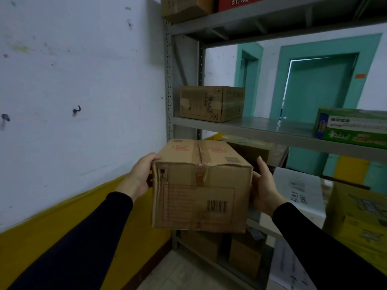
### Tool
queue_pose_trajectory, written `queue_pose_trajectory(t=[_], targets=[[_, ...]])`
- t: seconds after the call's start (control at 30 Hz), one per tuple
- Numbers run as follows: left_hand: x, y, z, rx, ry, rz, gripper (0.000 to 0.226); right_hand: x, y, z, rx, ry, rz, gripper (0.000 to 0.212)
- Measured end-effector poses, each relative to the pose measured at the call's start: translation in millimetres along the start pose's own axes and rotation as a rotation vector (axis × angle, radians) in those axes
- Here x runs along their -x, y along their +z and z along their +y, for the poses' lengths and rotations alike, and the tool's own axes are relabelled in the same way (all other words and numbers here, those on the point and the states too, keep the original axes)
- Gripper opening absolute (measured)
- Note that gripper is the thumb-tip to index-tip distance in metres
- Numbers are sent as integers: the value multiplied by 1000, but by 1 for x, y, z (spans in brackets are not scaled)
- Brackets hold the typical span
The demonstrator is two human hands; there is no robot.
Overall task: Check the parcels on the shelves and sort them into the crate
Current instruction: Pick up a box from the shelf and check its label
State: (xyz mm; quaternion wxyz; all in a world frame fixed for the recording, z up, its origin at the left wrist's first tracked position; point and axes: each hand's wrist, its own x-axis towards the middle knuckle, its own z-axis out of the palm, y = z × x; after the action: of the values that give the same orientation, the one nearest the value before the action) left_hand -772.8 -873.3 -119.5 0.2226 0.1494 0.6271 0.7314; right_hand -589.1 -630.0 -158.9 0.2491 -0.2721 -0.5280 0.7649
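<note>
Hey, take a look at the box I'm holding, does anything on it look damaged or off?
Yes. The cardboard box between your left hand and right hand has a torn, crumpled top front edge where the tape seam meets it. The flaps sag unevenly there. Its barcode label looks intact.

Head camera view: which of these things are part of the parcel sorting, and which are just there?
Part of the job:
held box
left hand
right hand
brown box on shelf
green box
shelf

Just there:
wall hook
teal door
</note>
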Motion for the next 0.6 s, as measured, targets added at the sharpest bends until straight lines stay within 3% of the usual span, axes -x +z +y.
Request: queue_pose_trajectory(t=[0.13, 0.2, 0.33, 0.5, 0.6], targets=[[-2, -11, -10, 20, -10, -130, 33, 0, -6, -2, -15, 70, -3, 98], [0, -12, -14, -2, 14, -190, 34, -2, -5, -1, 58, 45, -17, 72], [1, -14, -17, -73, 63, -280, 44, -2, 2, 7, 133, 40, -25, 44], [1, -17, -16, -52, 76, -300, 51, 2, 6, 8, 164, -10, -20, 34], [-1, -16, -18, -39, 44, -225, 55, 4, 6, 9, 183, -42, -22, 35]])
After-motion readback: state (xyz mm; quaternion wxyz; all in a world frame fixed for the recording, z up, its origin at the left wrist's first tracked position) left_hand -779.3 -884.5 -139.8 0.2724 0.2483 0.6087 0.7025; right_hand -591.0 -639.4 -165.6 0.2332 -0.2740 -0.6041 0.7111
